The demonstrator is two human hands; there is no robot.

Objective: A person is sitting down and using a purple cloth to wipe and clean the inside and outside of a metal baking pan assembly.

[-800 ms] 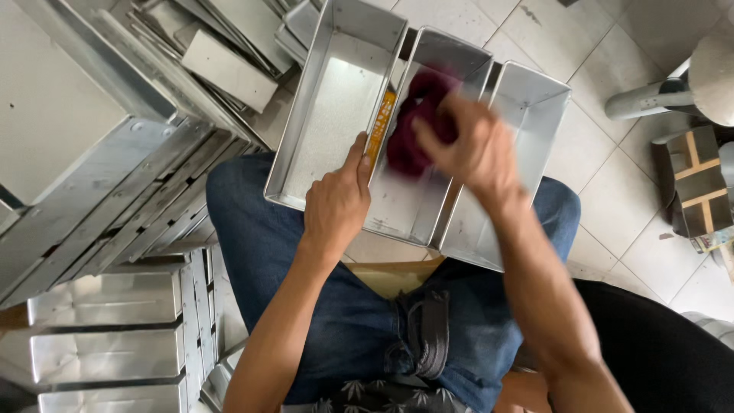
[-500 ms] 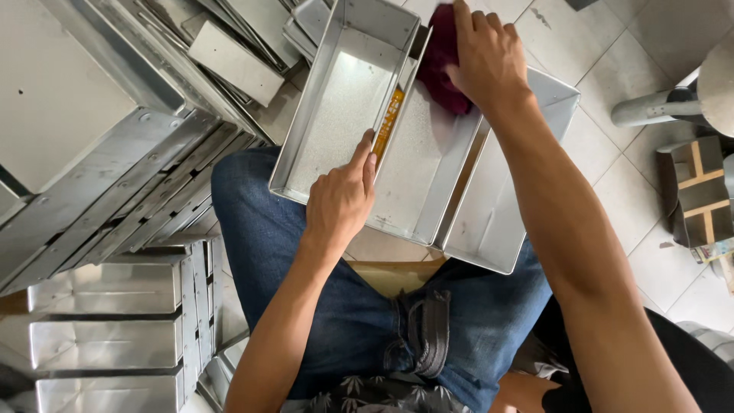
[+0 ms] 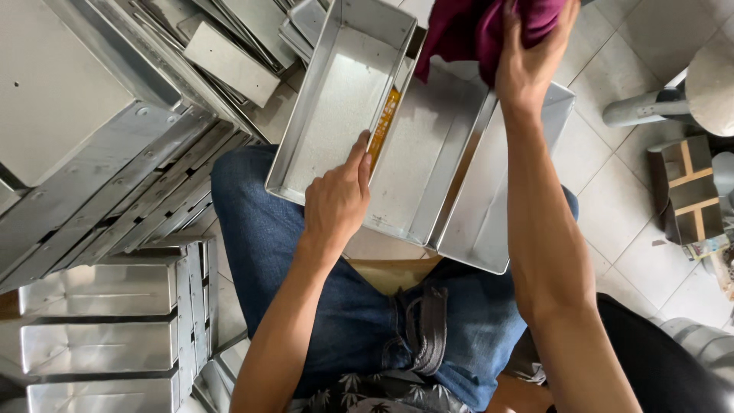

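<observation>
Nearest the camera: blue denim over both thighs (image 3: 275, 229), soft and creased; a dark fabric strap lies across the lap; a tan flat sheet (image 3: 390, 271) is seen between the knees.

On the lap a joined set of three metal trays (image 3: 428, 153) is carried, rectangular, thin-walled, dull silver, matte on the floors and brighter at the rims; three compartments are counted, side by side, walls touching; a narrow amber strip (image 3: 384, 126) is seen along the wall between the left and middle compartments.

The left hand (image 3: 336, 203) is laid on the near edge of the set; its fingers are curled over the rim between the left and middle compartments, closed on the metal.

The right hand (image 3: 527, 57) is raised over the far end of the middle and right compartments; its fingers are bunched tight into a maroon cloth (image 3: 466, 30), soft and crumpled; one cloth counted.

Left of the lap: stacked metal pans (image 3: 99, 344), shiny, three faces visible; beyond them, leaning metal sheets (image 3: 153, 138), many, not countable.

Farther: pale floor tiles (image 3: 612, 153), square, smooth; one brown box (image 3: 684, 191) at right.
</observation>
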